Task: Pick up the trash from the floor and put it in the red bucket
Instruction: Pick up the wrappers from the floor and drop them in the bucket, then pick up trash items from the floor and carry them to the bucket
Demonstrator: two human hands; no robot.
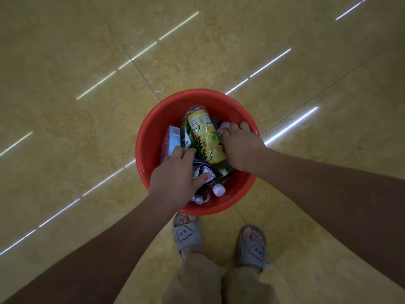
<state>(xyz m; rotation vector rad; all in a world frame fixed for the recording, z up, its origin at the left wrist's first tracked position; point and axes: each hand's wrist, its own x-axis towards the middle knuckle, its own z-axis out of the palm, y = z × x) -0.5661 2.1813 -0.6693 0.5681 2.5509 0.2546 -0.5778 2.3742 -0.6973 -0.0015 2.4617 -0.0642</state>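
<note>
The red bucket stands on the floor just in front of my feet and holds several pieces of trash. In it lie a yellow-labelled plastic bottle, a blue and red carton, a dark foil wrapper and a small white-capped bottle. My left hand is palm-down inside the bucket, thumb on the dark wrapper and fingertips at the carton, fingers apart. My right hand lies palm-down over the trash beside the yellow bottle. Its fingers are bent at the far rim, and what lies under its palm is hidden.
Glossy yellow floor tiles surround the bucket, with bright light streaks reflected across them. No loose trash shows on the visible floor. My feet in grey slippers stand close behind the bucket.
</note>
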